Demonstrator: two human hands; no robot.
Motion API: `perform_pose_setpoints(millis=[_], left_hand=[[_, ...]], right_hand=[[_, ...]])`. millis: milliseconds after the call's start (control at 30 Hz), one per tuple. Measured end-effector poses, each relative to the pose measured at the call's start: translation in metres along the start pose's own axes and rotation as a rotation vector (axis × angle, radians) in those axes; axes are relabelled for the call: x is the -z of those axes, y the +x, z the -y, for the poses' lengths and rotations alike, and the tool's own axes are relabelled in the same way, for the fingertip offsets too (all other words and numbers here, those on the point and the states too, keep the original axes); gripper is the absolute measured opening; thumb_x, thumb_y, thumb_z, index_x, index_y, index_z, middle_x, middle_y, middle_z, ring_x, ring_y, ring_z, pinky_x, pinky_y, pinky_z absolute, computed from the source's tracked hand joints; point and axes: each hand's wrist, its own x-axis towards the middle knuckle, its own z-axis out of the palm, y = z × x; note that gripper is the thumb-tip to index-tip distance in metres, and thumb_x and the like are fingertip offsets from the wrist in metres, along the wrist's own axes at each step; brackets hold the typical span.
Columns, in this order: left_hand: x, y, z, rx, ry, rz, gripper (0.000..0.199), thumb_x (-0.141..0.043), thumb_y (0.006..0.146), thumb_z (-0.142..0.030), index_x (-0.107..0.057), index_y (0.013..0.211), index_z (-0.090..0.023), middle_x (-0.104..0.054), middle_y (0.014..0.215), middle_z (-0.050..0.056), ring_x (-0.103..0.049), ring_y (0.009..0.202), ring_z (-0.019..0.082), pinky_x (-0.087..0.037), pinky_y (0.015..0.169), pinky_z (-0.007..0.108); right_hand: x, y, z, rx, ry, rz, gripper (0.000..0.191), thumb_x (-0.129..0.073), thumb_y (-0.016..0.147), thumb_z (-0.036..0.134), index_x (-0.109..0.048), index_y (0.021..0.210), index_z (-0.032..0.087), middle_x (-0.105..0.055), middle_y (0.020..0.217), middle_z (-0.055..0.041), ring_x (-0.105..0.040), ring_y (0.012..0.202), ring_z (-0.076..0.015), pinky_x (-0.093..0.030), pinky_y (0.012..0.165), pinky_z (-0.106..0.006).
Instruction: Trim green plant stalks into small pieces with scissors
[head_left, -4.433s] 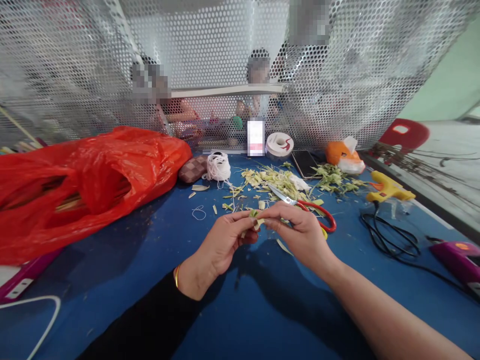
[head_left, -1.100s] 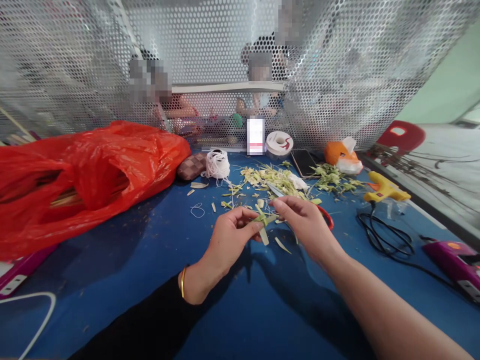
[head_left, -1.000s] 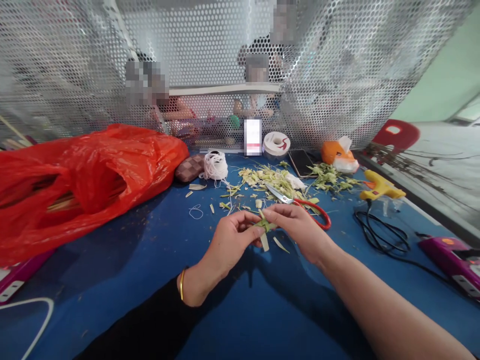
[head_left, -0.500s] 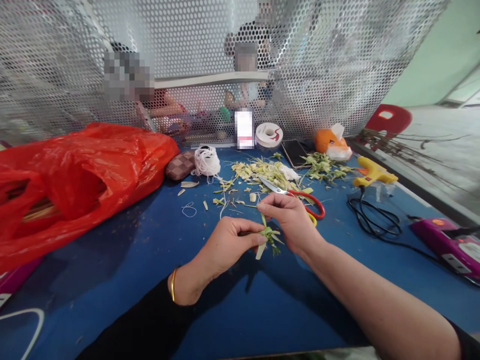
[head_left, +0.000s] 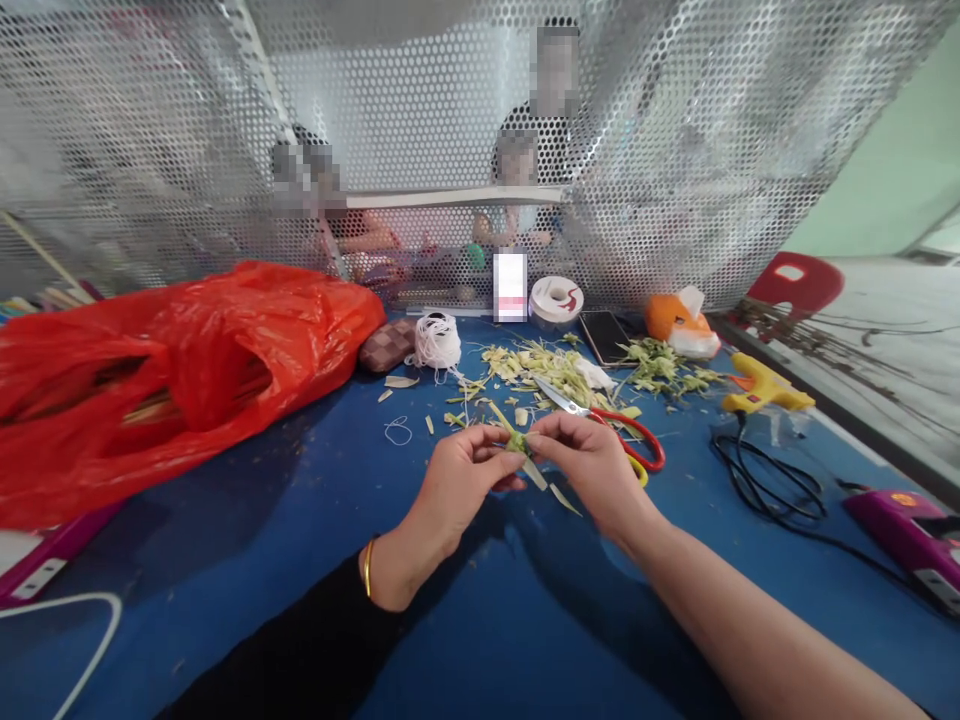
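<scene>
My left hand (head_left: pixel 469 480), with a gold bangle at the wrist, pinches a small knotted green leaf piece (head_left: pixel 517 442) between thumb and fingers. My right hand (head_left: pixel 589 465) has its thumb and fingertips closed on the right side of the same piece, touching close to the left fingertips. Pale strips stick out of it, one up to the left and one down to the right. The fingers cover part of the knot. Just beyond my right hand lie scissors (head_left: pixel 634 425) with red handles. A heap of leaf scraps (head_left: pixel 536 365) spreads behind both hands.
A red plastic bag (head_left: pixel 300 330) fills the left side. White string (head_left: pixel 437 342), a ribbon roll (head_left: pixel 556 300), a dark phone (head_left: pixel 604 338) and an orange tissue holder (head_left: pixel 679 322) stand at the back. A yellow glue gun (head_left: pixel 765 385) and its cable lie right. People sit behind the perforated screen.
My right fingers have come down from the raised strip to the knot beside my left fingertips. The piece has turned, its strips now slanting differently. The camera view has shifted slightly.
</scene>
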Motion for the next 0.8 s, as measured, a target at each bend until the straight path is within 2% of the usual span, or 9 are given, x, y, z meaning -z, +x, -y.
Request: perform_pose_setpoints(millis=[133, 200, 300, 567, 667, 733, 800], left_hand=[[0.003, -0.001, -0.001, 0.152, -0.115, 0.154, 0.030, -0.065, 0.081, -0.043, -0.068, 0.098, -0.018, -0.072, 0.077, 0.005, -0.067, 0.054, 0.012, -0.051, 0.053, 0.021], [0.005, 0.000, -0.001, 0.195, -0.119, 0.173, 0.030, -0.065, 0.082, -0.043, -0.070, 0.096, -0.017, -0.073, 0.077, 0.005, -0.066, 0.052, 0.011, -0.051, 0.052, 0.020], [0.006, 0.002, 0.001, 0.204, -0.066, 0.149, 0.024, -0.073, 0.076, -0.038, -0.071, 0.084, -0.015, -0.073, 0.074, 0.006, -0.065, 0.051, 0.010, -0.050, 0.051, 0.018], [0.002, 0.003, 0.005, 0.193, -0.049, 0.141, 0.018, -0.078, 0.070, -0.030, -0.072, 0.076, -0.014, -0.073, 0.065, 0.006, -0.065, 0.050, 0.012, -0.052, 0.054, 0.022], [0.003, 0.004, 0.005, 0.193, -0.092, 0.101, 0.016, -0.077, 0.071, -0.028, -0.072, 0.078, -0.014, -0.074, 0.066, 0.006, -0.066, 0.054, 0.012, -0.053, 0.058, 0.023], [0.003, 0.006, 0.004, 0.147, -0.154, 0.026, 0.016, -0.077, 0.072, -0.028, -0.072, 0.079, -0.014, -0.074, 0.068, 0.006, -0.068, 0.059, 0.012, -0.053, 0.061, 0.022], [0.004, 0.007, 0.003, 0.081, -0.215, -0.057, 0.018, -0.077, 0.073, -0.029, -0.071, 0.081, -0.014, -0.074, 0.070, 0.005, -0.068, 0.064, 0.012, -0.052, 0.064, 0.021]], right_hand=[[0.000, 0.000, -0.002, 0.026, -0.013, 0.047, 0.013, -0.069, 0.072, 0.030, -0.064, 0.067, 0.019, -0.059, 0.059, 0.0025, -0.050, 0.058, -0.0127, -0.039, 0.059, -0.028], [0.001, 0.001, -0.003, 0.027, -0.045, 0.076, 0.014, -0.068, 0.073, 0.031, -0.064, 0.068, 0.019, -0.058, 0.059, 0.0027, -0.049, 0.056, -0.0127, -0.038, 0.057, -0.028], [0.005, 0.002, -0.005, 0.067, -0.143, 0.065, 0.013, -0.066, 0.074, 0.030, -0.064, 0.067, 0.019, -0.057, 0.058, 0.0029, -0.049, 0.056, -0.0132, -0.037, 0.056, -0.028], [0.004, 0.002, -0.010, 0.229, -0.335, -0.148, 0.012, -0.062, 0.077, 0.023, -0.062, 0.066, 0.020, -0.060, 0.065, 0.0011, -0.052, 0.063, -0.0154, -0.039, 0.062, -0.030], [0.003, 0.002, -0.011, 0.173, -0.263, -0.150, 0.011, -0.062, 0.078, 0.028, -0.064, 0.071, 0.020, -0.062, 0.068, -0.0001, -0.053, 0.065, -0.0167, -0.041, 0.064, -0.030], [0.003, 0.002, -0.010, 0.092, -0.157, -0.150, 0.015, -0.063, 0.078, 0.034, -0.064, 0.079, 0.020, -0.063, 0.070, -0.0005, -0.055, 0.066, -0.0172, -0.043, 0.065, -0.031], [0.001, 0.000, -0.007, 0.009, -0.093, -0.110, 0.021, -0.064, 0.078, 0.040, -0.064, 0.078, 0.019, -0.062, 0.068, -0.0004, -0.056, 0.062, -0.0167, -0.043, 0.063, -0.031]])
